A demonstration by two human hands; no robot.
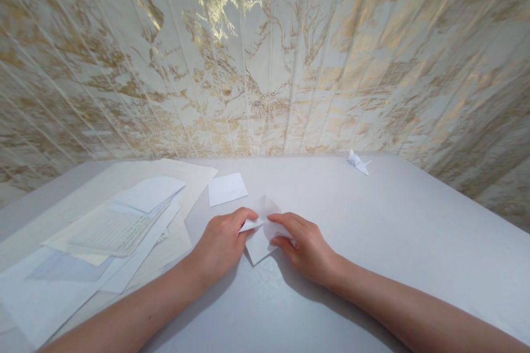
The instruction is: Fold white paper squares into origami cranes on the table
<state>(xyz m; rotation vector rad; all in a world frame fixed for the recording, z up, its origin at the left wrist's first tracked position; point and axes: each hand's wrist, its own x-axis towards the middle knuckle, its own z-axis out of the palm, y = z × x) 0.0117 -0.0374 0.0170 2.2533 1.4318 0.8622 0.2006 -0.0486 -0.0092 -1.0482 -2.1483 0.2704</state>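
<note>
A small white folded paper is held just above the table, between my two hands. My left hand pinches a raised flap at its left side between thumb and index finger. On the right side, the thumb and fingers of my right hand are closed on the paper's edge. One corner of the paper points down toward me. The far part looks thin and blurred. Behind my left hand lies a flat white paper square.
Overlapping loose sheets, some printed, cover the left side of the white table. A small folded paper figure sits at the back right. Behind the table hangs a white and gold patterned curtain or wall covering.
</note>
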